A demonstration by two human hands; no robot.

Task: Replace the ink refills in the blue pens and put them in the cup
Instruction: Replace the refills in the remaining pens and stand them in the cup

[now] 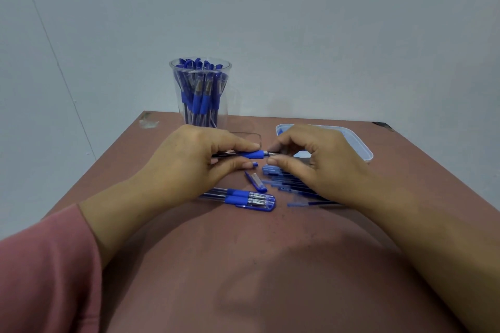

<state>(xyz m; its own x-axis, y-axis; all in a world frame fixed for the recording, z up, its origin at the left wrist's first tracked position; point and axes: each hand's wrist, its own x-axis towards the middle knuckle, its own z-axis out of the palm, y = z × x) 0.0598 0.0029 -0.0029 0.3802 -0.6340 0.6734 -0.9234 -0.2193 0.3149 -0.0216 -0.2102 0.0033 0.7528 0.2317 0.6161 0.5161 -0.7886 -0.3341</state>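
Observation:
My left hand [189,162] grips a blue pen [251,155] by its barrel, holding it level above the table. My right hand [313,162] pinches the pen's metal tip end between thumb and fingers. A clear plastic cup [200,94] full of blue pens stands at the back of the table. Two capped blue pens [243,199] lie side by side below my left hand. A loose pen cap [257,182] lies between the hands. Several thin blue refills [295,186] lie in a heap under my right hand.
A shallow clear plastic tray [357,143] sits at the back right, partly hidden by my right hand. The brown table [257,265] ends just behind the cup, against a pale wall. A pink sleeve [46,273] covers my left forearm.

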